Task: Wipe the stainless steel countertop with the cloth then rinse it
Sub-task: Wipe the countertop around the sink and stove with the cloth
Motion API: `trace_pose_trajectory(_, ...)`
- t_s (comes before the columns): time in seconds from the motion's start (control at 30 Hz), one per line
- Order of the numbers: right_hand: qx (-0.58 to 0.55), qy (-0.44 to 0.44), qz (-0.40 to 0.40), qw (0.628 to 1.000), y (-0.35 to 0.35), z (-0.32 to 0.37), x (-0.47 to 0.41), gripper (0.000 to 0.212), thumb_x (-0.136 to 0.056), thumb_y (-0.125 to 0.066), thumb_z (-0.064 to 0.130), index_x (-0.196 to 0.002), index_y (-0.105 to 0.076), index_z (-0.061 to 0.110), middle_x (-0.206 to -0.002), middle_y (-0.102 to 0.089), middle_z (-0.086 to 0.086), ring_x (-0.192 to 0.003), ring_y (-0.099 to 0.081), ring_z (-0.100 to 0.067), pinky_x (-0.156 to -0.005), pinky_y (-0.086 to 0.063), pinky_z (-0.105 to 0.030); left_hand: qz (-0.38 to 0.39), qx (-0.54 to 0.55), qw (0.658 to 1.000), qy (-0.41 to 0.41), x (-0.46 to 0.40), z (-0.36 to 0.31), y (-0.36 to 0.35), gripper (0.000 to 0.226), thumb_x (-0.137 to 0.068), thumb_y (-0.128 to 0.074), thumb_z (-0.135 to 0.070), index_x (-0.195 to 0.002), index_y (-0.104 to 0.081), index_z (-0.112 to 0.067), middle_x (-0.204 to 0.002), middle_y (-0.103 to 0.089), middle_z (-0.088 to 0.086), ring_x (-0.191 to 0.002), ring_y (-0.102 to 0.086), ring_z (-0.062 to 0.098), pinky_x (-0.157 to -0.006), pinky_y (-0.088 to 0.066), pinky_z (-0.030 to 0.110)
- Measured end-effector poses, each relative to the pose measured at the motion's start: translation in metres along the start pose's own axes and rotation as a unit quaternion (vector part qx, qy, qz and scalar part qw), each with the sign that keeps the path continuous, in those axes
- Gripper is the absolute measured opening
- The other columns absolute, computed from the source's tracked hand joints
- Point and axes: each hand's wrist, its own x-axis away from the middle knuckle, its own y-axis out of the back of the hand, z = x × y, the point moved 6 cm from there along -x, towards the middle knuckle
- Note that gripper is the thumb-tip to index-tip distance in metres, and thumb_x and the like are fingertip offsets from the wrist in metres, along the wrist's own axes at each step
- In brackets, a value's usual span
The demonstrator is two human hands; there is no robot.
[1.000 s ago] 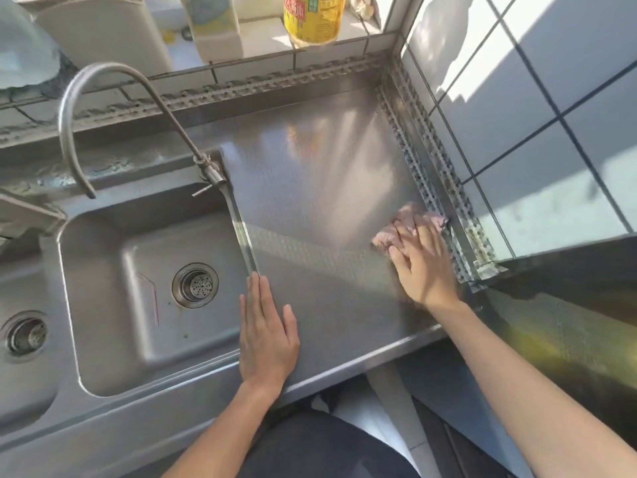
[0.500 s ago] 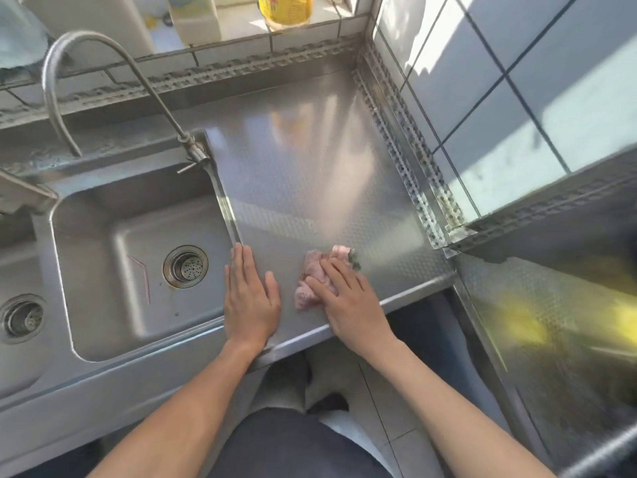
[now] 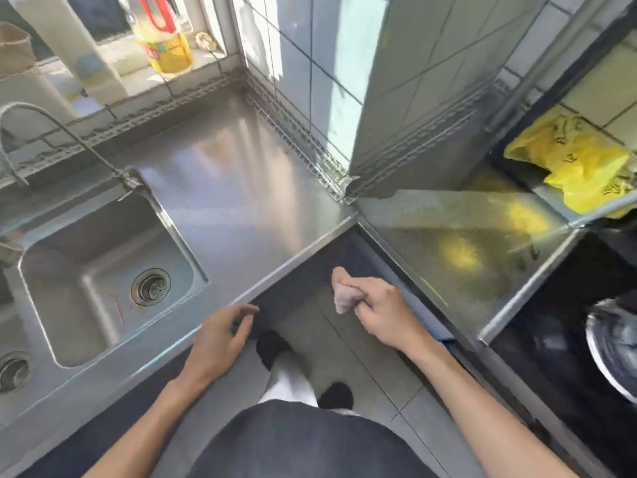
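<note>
Gripping one pink cloth (image 3: 345,294), the right hand (image 3: 386,313) has its fingers (image 3: 366,299) curled tight round it; the bunched cloth's long axis runs up and away from them, over the floor. The left hand (image 3: 220,336) hangs loose, holding nothing. Beyond both lie one steel bench (image 3: 238,201) and one sink (image 3: 100,270).

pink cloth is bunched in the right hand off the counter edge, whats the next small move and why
Probably carry the cloth left, over the sink under the faucet. The right hand grips it clear of the countertop, so wiping looks finished and rinsing remains.
</note>
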Motion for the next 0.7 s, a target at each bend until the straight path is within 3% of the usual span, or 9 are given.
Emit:
trace_pose_trajectory(0.1, -0.005, -0.033, -0.128, 0.991, 0.016, -0.027, 0.07, 0.056, -0.08, -0.055, -0.011, -0.121, -0.072, 0.025, -0.117, -0.074, 0.008, -0.11, -0.066, -0.021, -0.094, -0.053, -0.036, 0.059, -0.007, 0.997, -0.047, 0.044, -0.029, -0.021, 0.023, -0.101, -0.063, -0.021, -0.106, -0.071, -0.041, -0.106, -0.073, -0.031, -0.102, -0.07, -0.009, -0.09, -0.051, 0.013)
trace_pose_trajectory(0.27, -0.086, -0.156, -0.207, 0.962, 0.021, -0.073, 0.172, 0.052, -0.085, -0.067, -0.002, -0.126, -0.072, 0.029, -0.122, -0.073, 0.009, -0.111, -0.069, -0.012, -0.097, -0.056, -0.036, 0.115, 0.009, 0.992, -0.046, 0.08, -0.065, -0.05, 0.027, -0.101, -0.062, -0.021, -0.103, -0.069, -0.047, -0.1, -0.075, -0.03, -0.099, -0.071, -0.009, -0.088, -0.05, 0.007)
trace_pose_trajectory(0.37, -0.16, -0.215, -0.261, 0.927, 0.025, -0.09, 0.218, 0.05, -0.088, -0.064, -0.002, -0.125, -0.073, 0.031, -0.11, -0.078, 0.013, -0.094, -0.072, -0.007, -0.085, -0.062, -0.038, 0.135, 0.031, 0.989, -0.048, 0.08, -0.088, -0.063, 0.031, -0.102, -0.061, -0.016, -0.102, -0.07, -0.046, -0.098, -0.077, -0.023, -0.098, -0.073, -0.005, -0.088, -0.051, 0.008)
trace_pose_trajectory(0.47, -0.177, -0.258, -0.316, 0.896, 0.038, -0.105, 0.246, 0.049, -0.087, -0.065, 0.001, -0.119, -0.074, 0.037, -0.09, -0.077, 0.023, -0.075, -0.073, -0.002, -0.066, -0.061, -0.024, 0.181, 0.012, 0.981, -0.065, 0.067, -0.112, -0.081, 0.026, -0.102, -0.06, -0.017, -0.097, -0.073, -0.039, -0.098, -0.077, -0.024, -0.098, -0.073, -0.005, -0.092, -0.053, 0.015)
trace_pose_trajectory(0.53, -0.181, -0.275, -0.335, 0.883, 0.048, -0.115, 0.253, 0.045, -0.088, -0.066, 0.004, -0.119, -0.073, 0.036, -0.084, -0.077, 0.023, -0.068, -0.072, -0.004, -0.062, -0.061, -0.027, 0.205, -0.006, 0.975, -0.085, 0.05, -0.127, -0.093, 0.023, -0.102, -0.061, -0.018, -0.097, -0.073, -0.037, -0.099, -0.077, -0.026, -0.099, -0.072, -0.006, -0.094, -0.054, 0.019)
trace_pose_trajectory(0.6, -0.19, -0.285, -0.351, 0.871, 0.059, -0.124, 0.252, 0.044, -0.089, -0.066, 0.007, -0.123, -0.073, 0.035, -0.087, -0.078, 0.021, -0.071, -0.073, -0.006, -0.065, -0.063, -0.034, 0.223, -0.021, 0.969, -0.104, 0.03, -0.143, -0.104, 0.019, -0.102, -0.061, -0.021, -0.099, -0.073, -0.035, -0.1, -0.076, -0.027, -0.099, -0.072, -0.006, -0.094, -0.055, 0.021)
trace_pose_trajectory(0.7, -0.197, -0.279, -0.381, 0.859, 0.075, -0.139, 0.243, 0.044, -0.089, -0.066, 0.005, -0.124, -0.072, 0.032, -0.101, -0.079, 0.018, -0.085, -0.074, -0.001, -0.07, -0.059, -0.018, 0.241, -0.041, 0.962, -0.123, -0.005, -0.162, -0.121, 0.016, -0.102, -0.061, -0.025, -0.099, -0.073, -0.035, -0.101, -0.075, -0.029, -0.098, -0.072, -0.007, -0.093, -0.057, 0.023)
